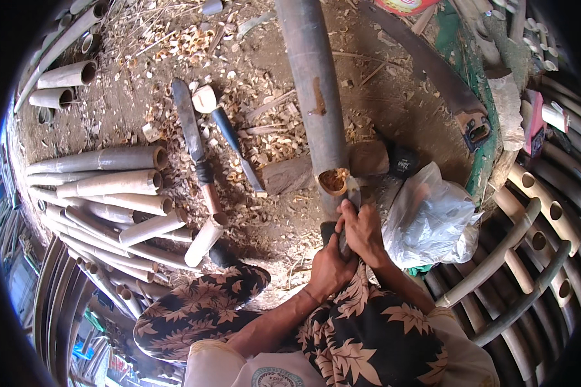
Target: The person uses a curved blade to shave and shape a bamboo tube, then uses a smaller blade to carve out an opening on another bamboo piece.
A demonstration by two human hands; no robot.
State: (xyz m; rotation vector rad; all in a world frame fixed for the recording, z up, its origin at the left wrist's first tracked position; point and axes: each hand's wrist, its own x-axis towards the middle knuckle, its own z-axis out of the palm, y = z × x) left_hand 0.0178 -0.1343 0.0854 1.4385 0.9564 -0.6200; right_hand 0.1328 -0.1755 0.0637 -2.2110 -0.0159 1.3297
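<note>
A long, thick grey-brown bamboo pole (308, 84) runs from the top of the head view down towards my lap. Near its close end is a rough-edged hole (334, 182) with pale cut fibres inside. My right hand (363, 231) is closed on a narrow metal-bladed tool (353, 189), whose blade lies against the hole's right edge. Just below, my left hand (332, 269) is closed too, around the tool's lower part by the pole's near end. My fingers hide most of the tool, so its exact kind does not show.
To the left lie a large knife (187, 119), a mallet-like tool (226, 129) and a stack of cut bamboo tubes (103, 161). A handsaw (432, 71) rests at upper right. Beside my right arm sits a clear plastic bag (429, 222). Wood chips (193, 48) litter the ground.
</note>
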